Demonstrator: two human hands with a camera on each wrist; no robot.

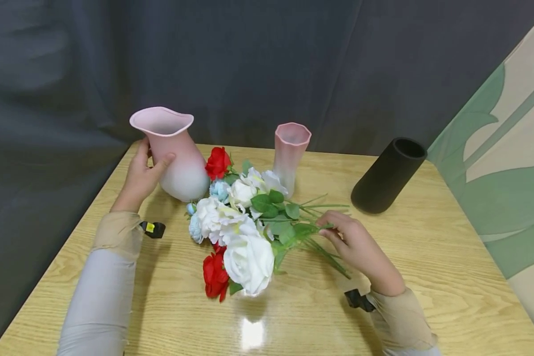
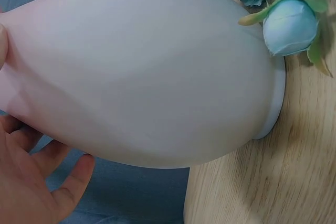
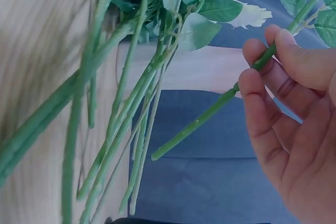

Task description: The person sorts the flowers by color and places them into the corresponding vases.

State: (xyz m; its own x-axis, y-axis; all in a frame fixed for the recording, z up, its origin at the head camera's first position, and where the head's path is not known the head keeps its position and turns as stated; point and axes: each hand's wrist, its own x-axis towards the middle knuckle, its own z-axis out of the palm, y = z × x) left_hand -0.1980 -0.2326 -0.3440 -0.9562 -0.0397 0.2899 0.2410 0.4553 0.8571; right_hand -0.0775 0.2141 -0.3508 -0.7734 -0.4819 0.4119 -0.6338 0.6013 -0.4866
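My left hand [image 1: 143, 174] wraps its thumb and fingers round the neck of a wide pink-to-white vase [image 1: 173, 154] standing at the table's back left; the left wrist view shows the vase's belly [image 2: 152, 72] with my palm [image 2: 31, 182] beside it. A heap of artificial flowers [image 1: 236, 227], white, red and pale blue, lies in the middle of the table. My right hand [image 1: 349, 242] pinches one green stem [image 3: 220, 103] between thumb and fingers, lifted off the other stems [image 3: 126, 103] lying on the wood.
A slim pink vase [image 1: 290, 153] stands behind the flowers. A black cylinder vase [image 1: 389, 175] stands at the back right. A pale blue bud [image 2: 291, 24] lies against the wide vase's base. Dark curtain hangs behind the wooden table [image 1: 427, 277].
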